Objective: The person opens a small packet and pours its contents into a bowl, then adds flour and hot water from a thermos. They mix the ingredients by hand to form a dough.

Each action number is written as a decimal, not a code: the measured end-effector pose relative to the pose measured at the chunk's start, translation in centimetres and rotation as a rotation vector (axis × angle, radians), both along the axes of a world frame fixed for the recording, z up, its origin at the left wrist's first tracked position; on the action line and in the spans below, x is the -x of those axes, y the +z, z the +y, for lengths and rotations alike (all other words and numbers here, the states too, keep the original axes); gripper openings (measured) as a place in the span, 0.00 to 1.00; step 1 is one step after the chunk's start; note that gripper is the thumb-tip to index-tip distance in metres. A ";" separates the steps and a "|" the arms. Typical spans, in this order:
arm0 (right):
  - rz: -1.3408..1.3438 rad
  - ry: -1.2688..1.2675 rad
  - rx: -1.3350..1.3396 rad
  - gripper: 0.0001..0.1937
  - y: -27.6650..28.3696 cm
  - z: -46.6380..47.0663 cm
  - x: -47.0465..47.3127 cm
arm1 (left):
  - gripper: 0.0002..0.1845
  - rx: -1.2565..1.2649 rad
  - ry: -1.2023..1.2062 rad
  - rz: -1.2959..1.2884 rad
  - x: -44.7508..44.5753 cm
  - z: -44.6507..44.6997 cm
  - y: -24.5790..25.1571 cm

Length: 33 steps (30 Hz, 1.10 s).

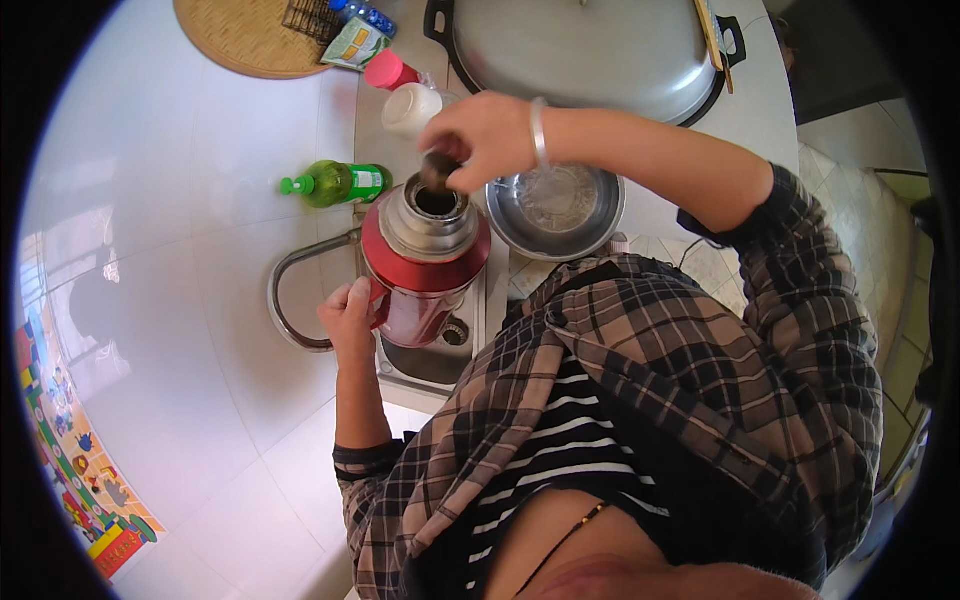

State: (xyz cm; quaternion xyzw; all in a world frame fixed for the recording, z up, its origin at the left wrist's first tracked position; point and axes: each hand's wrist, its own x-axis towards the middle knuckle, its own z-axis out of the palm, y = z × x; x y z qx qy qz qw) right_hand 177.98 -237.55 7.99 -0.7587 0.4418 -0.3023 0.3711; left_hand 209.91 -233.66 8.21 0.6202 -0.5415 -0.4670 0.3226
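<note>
A red vacuum flask [427, 262] with a metal collar is held up over the sink, its open mouth facing me. My left hand [349, 315] grips its red handle [379, 301]. Just above the mouth, my right hand [484, 139] pinches a dark brown stopper [437, 171], which looks like cork and is blurred. The stopper overlaps the rim in this view; whether it touches the rim I cannot tell. The flask hides part of the steel sink [420, 366].
A curved faucet [279, 289] and a green pump bottle [337, 184] are on the left. A metal basin [555, 202] stands at right. Beyond are a white jar [411, 109], a pink-lidded container [391, 70], a large lidded pan [585, 52] and a woven tray [240, 37].
</note>
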 end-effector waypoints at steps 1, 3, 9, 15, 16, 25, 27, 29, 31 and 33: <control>-0.132 -0.060 -0.014 0.24 -1.6 0.8 2.4 | 0.17 0.000 -0.019 -0.050 0.8 0.1 -0.3; -0.366 -0.250 -0.274 0.22 -5.4 2.7 6.6 | 0.17 0.008 -0.087 -0.163 2.2 0.0 -1.2; -1.220 -0.512 -0.841 0.23 -14.1 7.6 11.0 | 0.23 0.043 -0.280 -0.540 2.3 -1.9 -2.4; -1.110 -0.711 -1.045 0.30 -17.1 8.2 9.1 | 0.26 0.110 -0.473 -0.830 3.1 -2.6 -2.2; -1.096 -0.709 -1.040 0.31 -17.5 8.2 8.9 | 0.26 0.124 -0.495 -0.852 3.6 -2.4 -2.0; -1.274 -0.760 -1.134 0.25 -23.0 8.5 7.5 | 0.27 0.094 -0.590 -0.969 6.4 -2.3 -2.1; -1.214 -0.800 -1.070 0.25 -23.8 8.3 7.5 | 0.28 0.077 -0.591 -0.965 6.4 -2.3 -2.2; -1.225 -0.787 -1.060 0.25 -24.4 8.1 7.4 | 0.28 0.055 -0.574 -0.972 6.3 -2.2 -2.3; -1.314 -0.730 -1.073 0.26 -24.7 8.1 7.4 | 0.28 0.070 -0.611 -1.004 6.1 -2.1 -2.2; -1.240 -0.775 -1.060 0.26 -24.9 8.0 7.2 | 0.27 0.086 -0.642 -1.042 5.9 -2.2 -2.1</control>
